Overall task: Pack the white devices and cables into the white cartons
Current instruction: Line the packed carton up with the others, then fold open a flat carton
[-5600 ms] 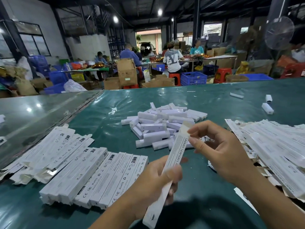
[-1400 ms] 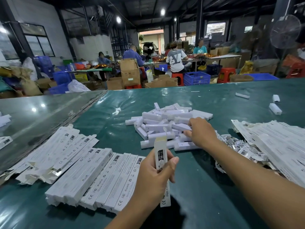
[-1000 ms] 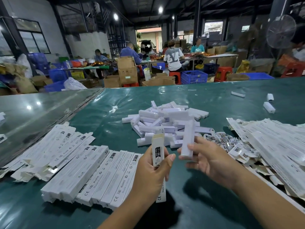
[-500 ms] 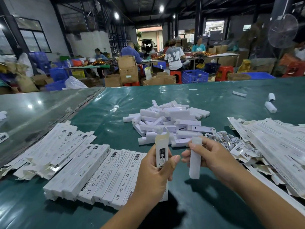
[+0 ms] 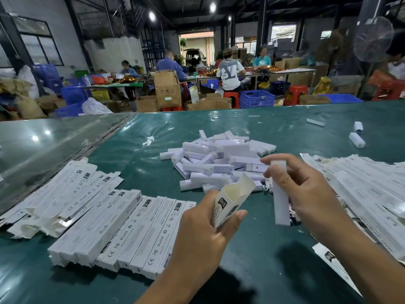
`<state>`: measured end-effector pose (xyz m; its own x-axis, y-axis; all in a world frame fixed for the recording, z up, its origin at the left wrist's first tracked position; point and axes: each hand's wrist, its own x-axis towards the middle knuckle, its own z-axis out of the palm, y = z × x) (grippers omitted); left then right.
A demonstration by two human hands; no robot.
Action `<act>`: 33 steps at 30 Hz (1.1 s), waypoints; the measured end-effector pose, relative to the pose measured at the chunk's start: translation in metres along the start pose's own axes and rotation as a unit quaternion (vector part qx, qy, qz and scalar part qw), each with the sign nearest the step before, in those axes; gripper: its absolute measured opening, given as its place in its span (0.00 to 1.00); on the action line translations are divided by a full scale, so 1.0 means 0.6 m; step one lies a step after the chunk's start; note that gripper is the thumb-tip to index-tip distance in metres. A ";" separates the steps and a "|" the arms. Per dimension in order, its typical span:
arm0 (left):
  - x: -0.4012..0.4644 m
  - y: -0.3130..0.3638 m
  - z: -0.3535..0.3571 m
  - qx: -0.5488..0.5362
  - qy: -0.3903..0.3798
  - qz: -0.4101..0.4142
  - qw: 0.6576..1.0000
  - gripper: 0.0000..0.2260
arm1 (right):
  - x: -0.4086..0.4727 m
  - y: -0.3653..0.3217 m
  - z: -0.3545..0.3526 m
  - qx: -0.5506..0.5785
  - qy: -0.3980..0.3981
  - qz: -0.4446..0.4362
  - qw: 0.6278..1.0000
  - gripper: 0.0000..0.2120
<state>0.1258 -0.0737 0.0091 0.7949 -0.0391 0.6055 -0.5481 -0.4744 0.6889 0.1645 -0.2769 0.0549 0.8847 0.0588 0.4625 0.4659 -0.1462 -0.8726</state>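
My left hand (image 5: 203, 233) grips a long white carton (image 5: 230, 202), its open mouth tilted up and to the right with the flap raised. My right hand (image 5: 304, 191) holds a white stick-shaped device (image 5: 280, 200) upright just to the right of that mouth, apart from it. A heap of the same white devices (image 5: 217, 163) lies on the green table beyond my hands. Coiled white cables (image 5: 268, 186) show partly behind my right hand.
A row of packed white cartons (image 5: 122, 229) lies at the left, with flat open-ended cartons (image 5: 65, 194) beyond it. Flat unfolded cartons (image 5: 363, 185) are stacked at the right. A few loose devices (image 5: 356, 139) lie at the far right. People work at tables in the background.
My right hand took a device from the heap and brought it toward me. The carton in my left hand has tipped, so its open mouth now faces the device.
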 end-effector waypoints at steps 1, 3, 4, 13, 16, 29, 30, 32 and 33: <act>0.002 0.000 -0.004 0.036 -0.007 0.006 0.999 0.15 | 0.001 -0.006 -0.005 0.027 0.012 -0.009 1.000 0.16; 0.004 0.000 -0.008 0.100 -0.025 0.012 0.995 0.14 | 0.004 -0.016 -0.014 0.127 0.056 -0.010 0.990 0.11; 0.003 0.000 -0.007 0.121 -0.032 0.012 0.992 0.14 | 0.005 -0.021 -0.016 0.175 0.082 -0.010 0.981 0.10; -0.012 0.010 0.005 0.126 -0.090 -0.027 0.987 0.15 | -0.027 -0.040 0.019 0.074 0.191 -0.134 0.969 0.07; -0.010 0.011 0.005 0.115 -0.074 -0.043 0.990 0.15 | -0.033 -0.032 0.032 0.008 0.196 -0.151 0.969 0.09; -0.013 0.013 0.004 0.107 -0.077 -0.029 0.991 0.15 | -0.031 -0.026 0.029 -0.013 0.240 -0.174 0.955 0.07; -0.013 0.013 0.005 0.102 -0.074 -0.031 0.992 0.16 | -0.031 -0.026 0.031 -0.016 0.234 -0.175 0.956 0.07; -0.013 0.011 0.005 0.088 -0.064 -0.038 0.993 0.15 | -0.035 -0.022 0.037 -0.029 0.217 -0.177 0.960 0.06; -0.013 0.010 0.006 0.077 -0.059 -0.044 0.994 0.15 | -0.037 -0.021 0.040 -0.035 0.208 -0.178 0.961 0.06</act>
<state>0.1175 -0.0790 0.0072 0.8683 -0.0903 0.4878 -0.4354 -0.6099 0.6621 0.1398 -0.2526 0.0517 0.5803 -0.2802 0.7647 0.7221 -0.2571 -0.6422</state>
